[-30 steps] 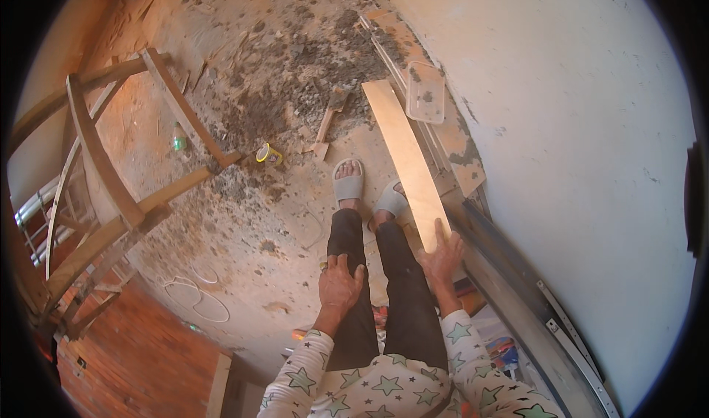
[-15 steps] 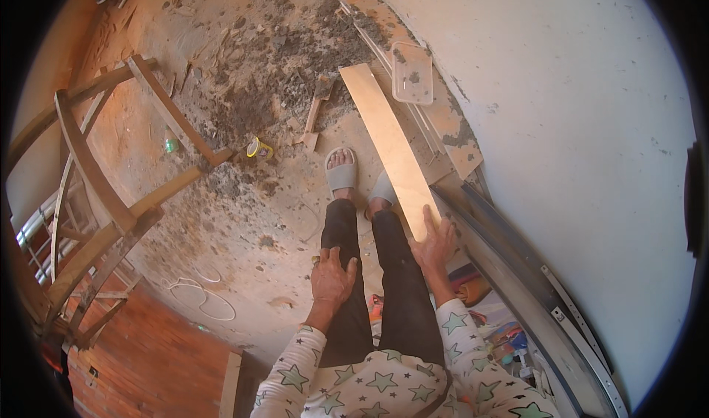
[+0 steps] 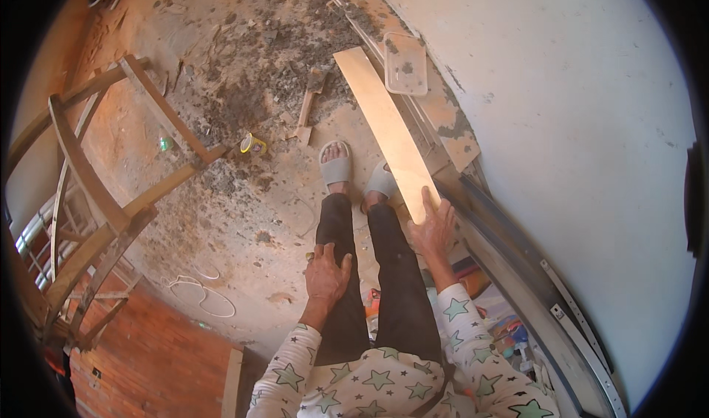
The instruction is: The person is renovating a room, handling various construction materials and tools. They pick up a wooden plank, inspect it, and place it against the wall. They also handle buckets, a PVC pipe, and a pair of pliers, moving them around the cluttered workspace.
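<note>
My right hand (image 3: 433, 230) grips the near end of a long, thin, pale wooden board (image 3: 384, 134). The index finger lies along its top face, and the fingers underneath are hidden. The board slants away up and to the left, its far end close to the rubble-strewn floor; whether that end touches is unclear. My left hand (image 3: 326, 276) lies on my left leg near the knee, thumb apart from the fingers. A small yellowish spot shows at its outer finger; I cannot tell what it is.
A wooden frame (image 3: 88, 170) with crossbars stands at left. A trowel-like wooden-handled tool (image 3: 306, 108), a yellow cup (image 3: 253, 144) and a white cord (image 3: 201, 294) lie on the dirty floor. A clear plastic tray (image 3: 405, 63) rests by the wall. Dark metal rails (image 3: 517, 259) lean at right.
The view has shifted slightly, and the board and both hands sit a little differently in it. My right hand keeps its hold on the board; my left hand stays on my leg.
</note>
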A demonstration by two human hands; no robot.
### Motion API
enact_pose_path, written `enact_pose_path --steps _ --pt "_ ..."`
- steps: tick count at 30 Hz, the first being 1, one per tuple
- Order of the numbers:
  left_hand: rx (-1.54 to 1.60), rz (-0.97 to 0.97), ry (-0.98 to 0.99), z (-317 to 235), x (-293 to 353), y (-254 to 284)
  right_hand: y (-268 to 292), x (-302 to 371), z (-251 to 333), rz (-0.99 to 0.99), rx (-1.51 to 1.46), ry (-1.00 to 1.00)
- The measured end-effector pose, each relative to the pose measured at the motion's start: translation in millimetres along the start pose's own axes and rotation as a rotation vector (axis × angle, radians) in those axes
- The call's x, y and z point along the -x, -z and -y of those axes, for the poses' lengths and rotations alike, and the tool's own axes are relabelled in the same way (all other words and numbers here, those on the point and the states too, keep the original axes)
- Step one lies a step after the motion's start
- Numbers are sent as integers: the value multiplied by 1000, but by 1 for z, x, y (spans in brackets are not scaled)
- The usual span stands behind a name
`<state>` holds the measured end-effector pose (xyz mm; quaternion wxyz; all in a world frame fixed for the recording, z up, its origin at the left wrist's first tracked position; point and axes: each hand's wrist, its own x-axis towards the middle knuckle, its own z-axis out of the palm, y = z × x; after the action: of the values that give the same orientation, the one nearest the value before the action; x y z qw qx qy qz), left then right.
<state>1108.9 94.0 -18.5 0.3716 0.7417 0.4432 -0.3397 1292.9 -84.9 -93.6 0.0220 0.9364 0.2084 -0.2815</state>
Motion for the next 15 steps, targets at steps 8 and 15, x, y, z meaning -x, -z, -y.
enact_pose_path --steps 8,15 --pt "-12 -7 -19 -3 2 -3 -19 -28 10 27 -1 -24" --pt "-23 -13 -14 -3 -2 0 -8 -8 -7 8 8 0"
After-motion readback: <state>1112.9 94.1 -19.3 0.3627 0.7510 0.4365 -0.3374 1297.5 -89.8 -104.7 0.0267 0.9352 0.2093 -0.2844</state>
